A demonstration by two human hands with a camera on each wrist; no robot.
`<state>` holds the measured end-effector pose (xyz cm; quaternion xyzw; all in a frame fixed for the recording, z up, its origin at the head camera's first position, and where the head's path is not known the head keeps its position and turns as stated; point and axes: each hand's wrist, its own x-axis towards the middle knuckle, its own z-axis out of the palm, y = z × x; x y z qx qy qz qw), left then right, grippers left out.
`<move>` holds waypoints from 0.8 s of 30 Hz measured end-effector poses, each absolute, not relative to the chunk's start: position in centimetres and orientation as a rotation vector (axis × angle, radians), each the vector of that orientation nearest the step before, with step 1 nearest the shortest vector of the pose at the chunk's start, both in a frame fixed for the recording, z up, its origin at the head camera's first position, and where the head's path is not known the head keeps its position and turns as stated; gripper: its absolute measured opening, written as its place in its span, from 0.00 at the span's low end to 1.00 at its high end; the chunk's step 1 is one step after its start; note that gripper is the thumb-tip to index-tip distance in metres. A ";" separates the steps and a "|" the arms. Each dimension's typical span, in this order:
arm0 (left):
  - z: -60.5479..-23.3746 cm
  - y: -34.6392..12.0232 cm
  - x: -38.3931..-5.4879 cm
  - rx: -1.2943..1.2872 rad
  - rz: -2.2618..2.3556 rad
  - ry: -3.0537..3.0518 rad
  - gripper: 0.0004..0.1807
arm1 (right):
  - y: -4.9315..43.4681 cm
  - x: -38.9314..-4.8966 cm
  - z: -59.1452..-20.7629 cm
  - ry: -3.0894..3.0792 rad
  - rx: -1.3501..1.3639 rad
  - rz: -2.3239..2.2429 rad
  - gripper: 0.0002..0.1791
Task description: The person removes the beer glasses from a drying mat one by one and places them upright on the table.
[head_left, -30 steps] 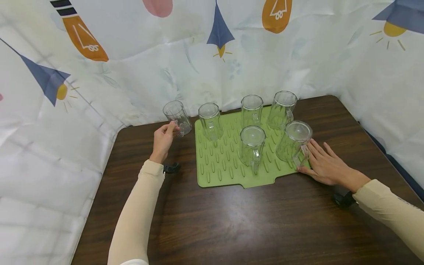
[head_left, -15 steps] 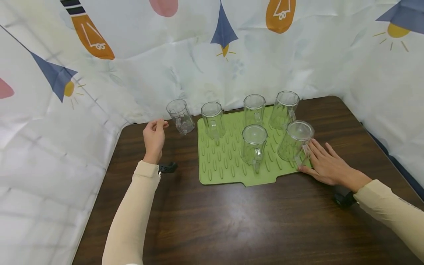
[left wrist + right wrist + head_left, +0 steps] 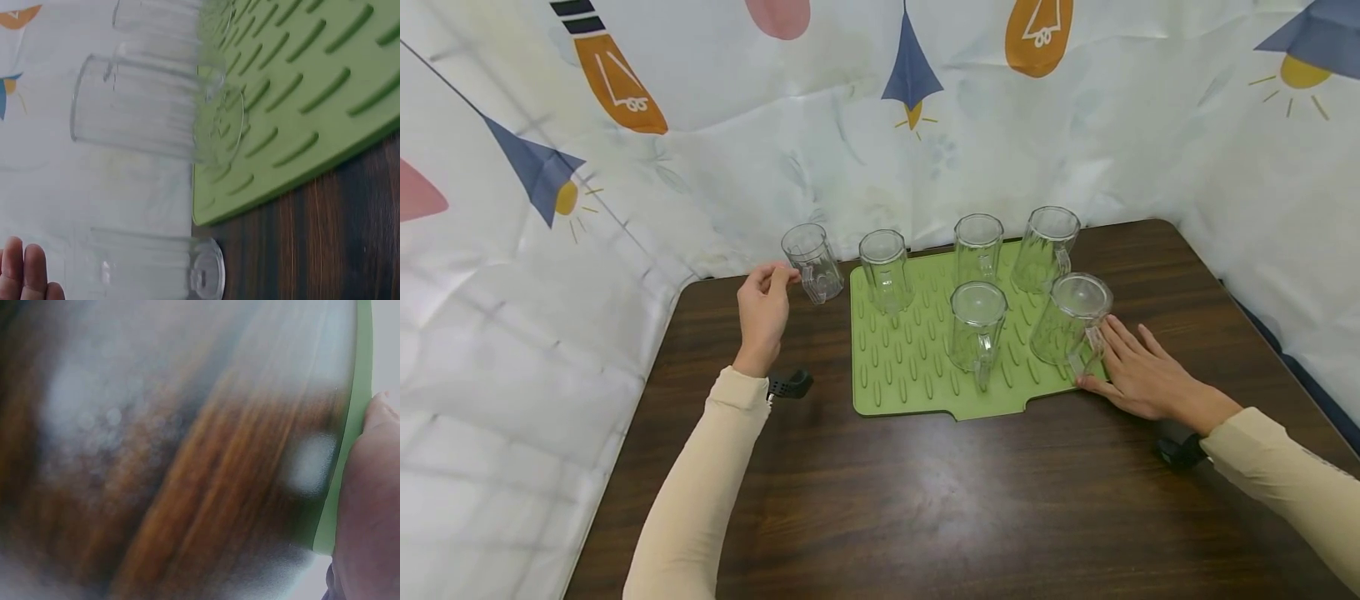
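A clear glass mug (image 3: 814,263) stands upright on the wooden table, left of the green ridged mat (image 3: 895,392). My left hand (image 3: 763,310) is at its left side, with bent fingertips close to or touching its handle; a firm grip does not show. In the left wrist view, the fingers (image 3: 32,275) sit at the lower left beside the mug (image 3: 206,275). My right hand (image 3: 1142,375) lies with extended fingers at the mat's right front corner, against a glass mug (image 3: 1067,321) that seems upside down. The right wrist view shows part of that hand (image 3: 369,506) by the mat edge (image 3: 344,469).
Several more glass mugs seem to stand upside down on the mat: one at its back left (image 3: 886,271), one at the back middle (image 3: 977,246), one at the back right (image 3: 1045,250) and one in front (image 3: 976,329). A printed curtain (image 3: 730,192) hangs behind the table (image 3: 925,500).
My left hand drew back from the upright mug, then came right again to its handle. That mug's handle has swung leftward. My right hand stays put.
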<state>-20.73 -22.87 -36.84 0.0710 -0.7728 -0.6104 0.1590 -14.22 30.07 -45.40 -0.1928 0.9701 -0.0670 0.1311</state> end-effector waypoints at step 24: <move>-37.2 -16.6 -17.4 -0.084 -1.807 -2.322 0.20 | 30.2 -14.3 -45.6 2.812 -0.556 -0.220 0.56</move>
